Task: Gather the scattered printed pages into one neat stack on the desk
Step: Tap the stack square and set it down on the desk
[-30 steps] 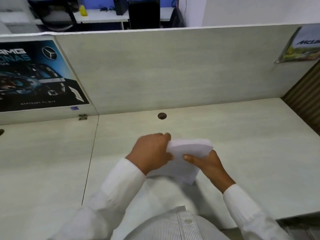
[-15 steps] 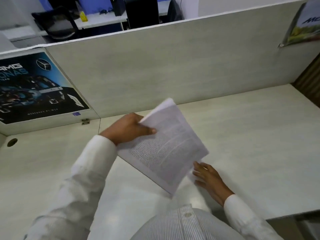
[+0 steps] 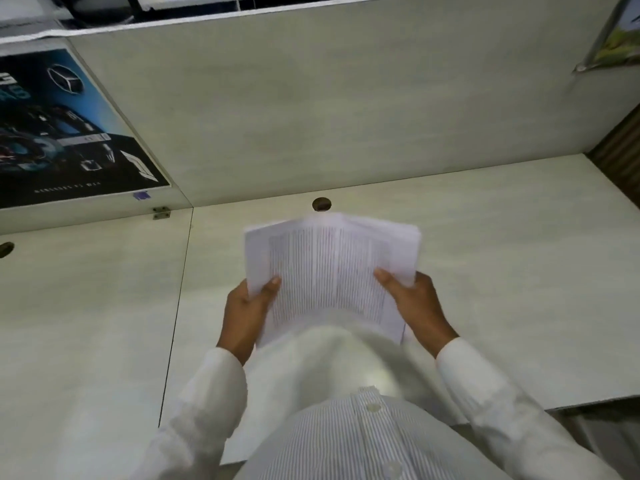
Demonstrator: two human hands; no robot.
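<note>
A bundle of printed pages (image 3: pixel 329 271) with lines of text is held up above the pale desk (image 3: pixel 502 271), in front of my chest. My left hand (image 3: pixel 246 313) grips its left edge, thumb on the printed face. My right hand (image 3: pixel 415 306) grips the right edge the same way. The sheets are bowed and their far edges are fanned out unevenly and blurred. The lower part of the bundle blends into my white shirt.
A cable hole (image 3: pixel 321 204) lies just beyond the pages. The partition wall (image 3: pixel 346 98) carries a dark car poster (image 3: pixel 62 133) at left and another picture (image 3: pixel 616 39) at top right. A second cable hole (image 3: pixel 5 249) is at far left.
The pages were held by my left hand alone, tilted; now both hands hold them by the sides, squared toward me. My right hand has come up off the desk.
</note>
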